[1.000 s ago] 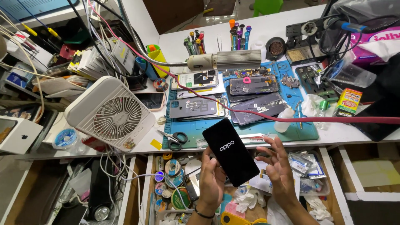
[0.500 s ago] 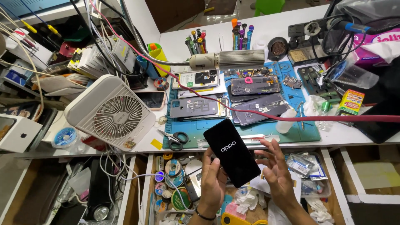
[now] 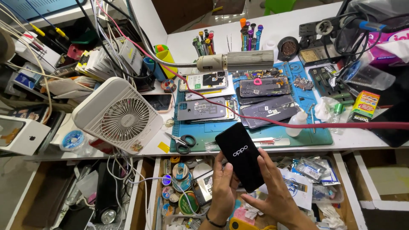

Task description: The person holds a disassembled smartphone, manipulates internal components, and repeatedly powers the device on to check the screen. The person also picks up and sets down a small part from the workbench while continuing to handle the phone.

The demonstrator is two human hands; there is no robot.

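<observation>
Lower end of the black glossy slab phone [image 3: 241,156] hidden behind the left hand [image 3: 223,187] and right hand [image 3: 275,191]; how the fingers sit on its back can't be seen. Both forearms cut off by the bottom edge. Yellow round object [image 3: 238,224] just below the hands is half covered, kind unclear. Tape rolls in the open wooden drawer [image 3: 181,183] left of the left hand overlap, count unclear. Small parts on the blue rubber mat [image 3: 255,132] on the bench beyond the hands too tiny to tell. Black flat object [image 3: 394,125] far right cut by the edge.
</observation>
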